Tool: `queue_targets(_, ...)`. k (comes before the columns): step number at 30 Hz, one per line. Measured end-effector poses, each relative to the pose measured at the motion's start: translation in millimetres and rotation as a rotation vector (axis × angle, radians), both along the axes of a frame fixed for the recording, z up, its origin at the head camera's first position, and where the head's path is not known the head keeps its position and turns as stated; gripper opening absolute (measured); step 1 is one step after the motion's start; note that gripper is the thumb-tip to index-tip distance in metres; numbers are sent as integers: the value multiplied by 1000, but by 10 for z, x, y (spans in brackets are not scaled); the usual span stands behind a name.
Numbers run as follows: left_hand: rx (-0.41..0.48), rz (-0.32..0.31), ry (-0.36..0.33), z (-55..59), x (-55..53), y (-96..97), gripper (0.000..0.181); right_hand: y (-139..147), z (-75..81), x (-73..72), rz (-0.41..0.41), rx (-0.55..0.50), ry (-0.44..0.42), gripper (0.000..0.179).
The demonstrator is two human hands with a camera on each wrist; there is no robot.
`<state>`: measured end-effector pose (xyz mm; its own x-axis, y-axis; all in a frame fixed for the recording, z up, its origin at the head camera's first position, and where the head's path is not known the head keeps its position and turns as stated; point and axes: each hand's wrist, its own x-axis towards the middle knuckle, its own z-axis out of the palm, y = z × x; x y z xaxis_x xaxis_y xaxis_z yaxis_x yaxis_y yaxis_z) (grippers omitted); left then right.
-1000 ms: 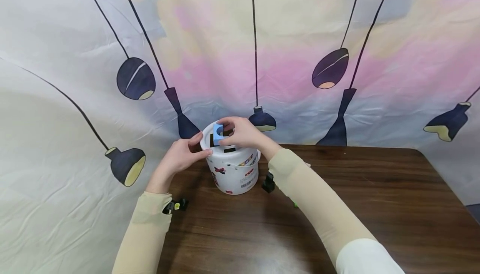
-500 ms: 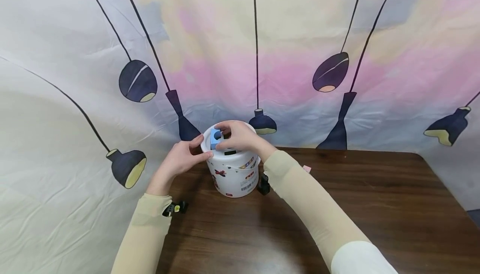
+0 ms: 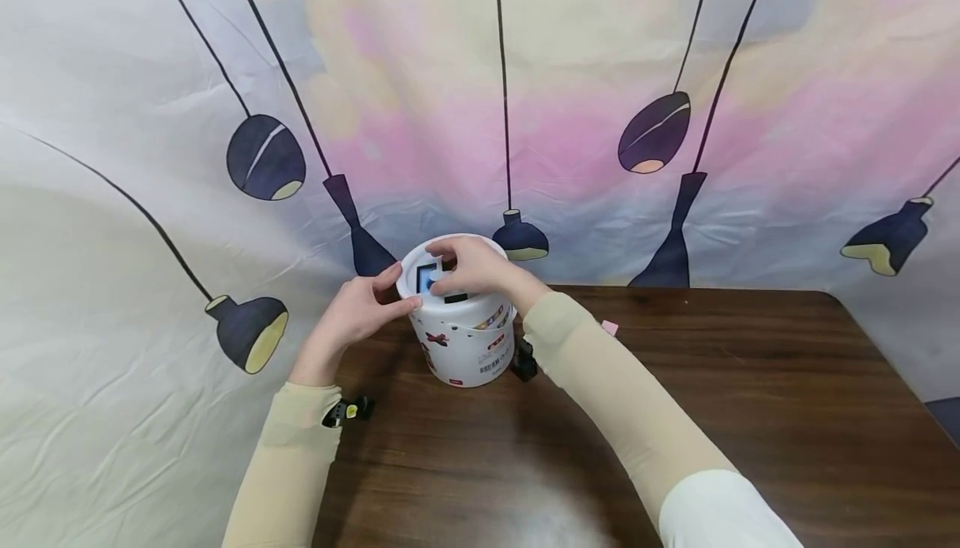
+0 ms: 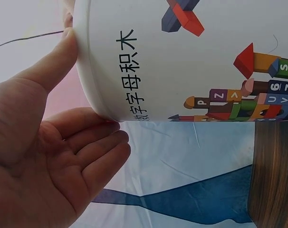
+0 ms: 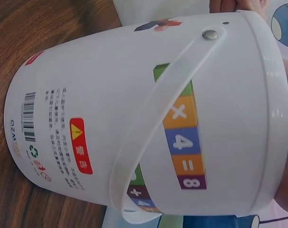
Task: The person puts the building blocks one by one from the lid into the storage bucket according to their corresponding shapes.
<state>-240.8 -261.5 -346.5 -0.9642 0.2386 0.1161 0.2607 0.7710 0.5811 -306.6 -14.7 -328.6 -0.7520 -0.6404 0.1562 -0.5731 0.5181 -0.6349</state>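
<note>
Pendant lamps pattern the cloth backdrop [image 3: 420, 48] behind a dark wooden table [image 3: 750, 381]. Near the table's back-left corner stands a white building-block bucket [image 3: 462, 348] with a slotted lid [image 3: 407, 283]. The left hand [image 3: 358, 311] holds the lid's rim between spread thumb and fingertips; the right hand [image 3: 472, 267], fingers curled, pinches a blue block [image 3: 425, 276] sunk into a lid opening. One pink block [image 3: 610, 328] lies near the back edge, beside the right sleeve [image 3: 600, 365].
</note>
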Motion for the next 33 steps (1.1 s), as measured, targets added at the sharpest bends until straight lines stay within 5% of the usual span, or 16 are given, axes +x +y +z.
queue_targets(13,13,10,0,-11,-27,-12,87,351,-32,-54,-52,-170,-44,64)
queue_targets(24,10,-10,13,12,-70,30,85,884,-188,-58,-107,-397,-86,56)
queue_targets(33,18,-2,10,6,-32,3,84,1242,-392,-23,-166,-470,-105,55)
